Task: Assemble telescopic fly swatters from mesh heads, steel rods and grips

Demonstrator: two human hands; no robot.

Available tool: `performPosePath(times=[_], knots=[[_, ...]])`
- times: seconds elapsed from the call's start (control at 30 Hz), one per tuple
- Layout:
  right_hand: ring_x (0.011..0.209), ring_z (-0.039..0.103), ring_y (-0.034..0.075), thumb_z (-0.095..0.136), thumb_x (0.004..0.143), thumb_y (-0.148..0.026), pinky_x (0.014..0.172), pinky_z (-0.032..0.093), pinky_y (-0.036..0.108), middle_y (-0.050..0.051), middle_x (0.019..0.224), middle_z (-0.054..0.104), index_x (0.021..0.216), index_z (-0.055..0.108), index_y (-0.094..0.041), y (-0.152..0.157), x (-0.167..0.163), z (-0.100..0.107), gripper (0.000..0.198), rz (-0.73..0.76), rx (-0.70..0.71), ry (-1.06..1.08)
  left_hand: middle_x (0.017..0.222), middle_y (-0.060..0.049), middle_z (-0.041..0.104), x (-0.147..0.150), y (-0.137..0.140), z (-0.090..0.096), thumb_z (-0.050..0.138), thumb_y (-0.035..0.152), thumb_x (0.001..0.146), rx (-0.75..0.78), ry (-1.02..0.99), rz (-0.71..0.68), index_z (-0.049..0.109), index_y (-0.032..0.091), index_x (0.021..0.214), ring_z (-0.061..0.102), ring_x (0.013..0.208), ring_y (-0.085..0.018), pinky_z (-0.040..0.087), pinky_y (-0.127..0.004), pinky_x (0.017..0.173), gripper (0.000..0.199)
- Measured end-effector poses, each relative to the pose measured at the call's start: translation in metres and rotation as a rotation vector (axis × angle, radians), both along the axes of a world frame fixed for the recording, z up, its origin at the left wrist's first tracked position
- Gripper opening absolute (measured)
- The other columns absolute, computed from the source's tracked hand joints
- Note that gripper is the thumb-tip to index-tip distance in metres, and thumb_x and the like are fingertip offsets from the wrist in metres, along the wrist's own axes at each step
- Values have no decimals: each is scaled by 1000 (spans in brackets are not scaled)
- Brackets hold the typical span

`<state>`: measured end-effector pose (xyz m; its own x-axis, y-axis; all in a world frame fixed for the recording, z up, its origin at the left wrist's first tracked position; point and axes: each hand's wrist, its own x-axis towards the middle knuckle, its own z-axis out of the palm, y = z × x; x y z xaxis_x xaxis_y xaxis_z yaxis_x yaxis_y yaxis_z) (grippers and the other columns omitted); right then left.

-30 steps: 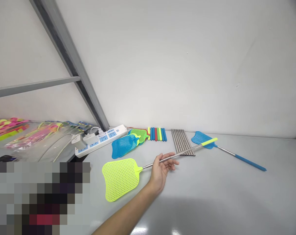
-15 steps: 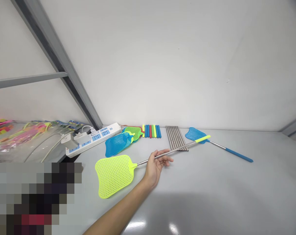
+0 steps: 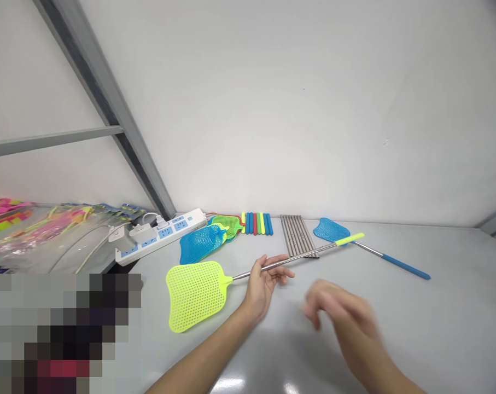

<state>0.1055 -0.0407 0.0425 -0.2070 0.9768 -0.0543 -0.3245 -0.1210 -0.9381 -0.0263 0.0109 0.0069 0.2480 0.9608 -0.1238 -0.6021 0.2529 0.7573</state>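
From my seat I have the left hand (image 3: 261, 287) at the centre of the frame, just below the middle, with the rod (image 3: 305, 255) of the yellow swatter (image 3: 197, 295) held between thumb and fingers; its other fingers are loosely curled. The swatter's mesh head lies left of that hand, and the rod slants up to the right, ending in a yellow grip (image 3: 349, 239). I can't tell whether the head touches the table (image 3: 412, 334).

My right hand (image 3: 342, 309) is at the lower right of centre, blurred, with its fingers bent downward. It shows apart from the swatter; I can't tell how wide its fingers stand or whether they hold anything.

Right of centre, I see the blue swatter (image 3: 331, 231) with its handle (image 3: 407, 267) pointing to the lower right. The yellow grip crosses over its neck in my view; I can't tell if they touch. Just left of it, the tubes (image 3: 299, 235) lie side by side, the rod passing across their lower ends. Further left come a row of coloured grips (image 3: 256, 223), then a green head (image 3: 227, 225) and a blue head (image 3: 202, 242), overlapping beside the power strip (image 3: 194, 220). Plastic bags (image 3: 42, 230) sit at the left edge.
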Motion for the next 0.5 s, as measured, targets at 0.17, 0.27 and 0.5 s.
performPosePath(times=[0.17, 0.27, 0.5], knots=[[48, 47, 11, 64, 61, -35, 35, 35, 20, -2, 60, 51, 68, 48, -19, 30, -15, -13, 25, -123, -115, -128, 68, -10, 65, -1, 1, 2, 32, 36, 78, -13, -34, 3, 61, 5, 90, 52, 58, -16, 36, -28, 65, 45], [48, 48, 11, 57, 66, -42, 37, 35, 20, -2, 55, 49, 68, 46, -18, 42, -13, -12, 27, -124, -135, -72, 69, -11, 65, -1, 0, 7, 29, 35, 79, 19, -46, -24, 60, 5, 92, 51, 55, -15, 35, -28, 63, 46], [46, 52, 12, 47, 75, -39, 43, 33, 22, -3, 47, 48, 66, 51, -16, 45, -5, -14, 25, 230, -12, -25, 43, -6, 55, 3, -5, 11, 25, 40, 80, 3, 1, -192, 61, 4, 87, 47, 42, -15, 34, -27, 48, 52]])
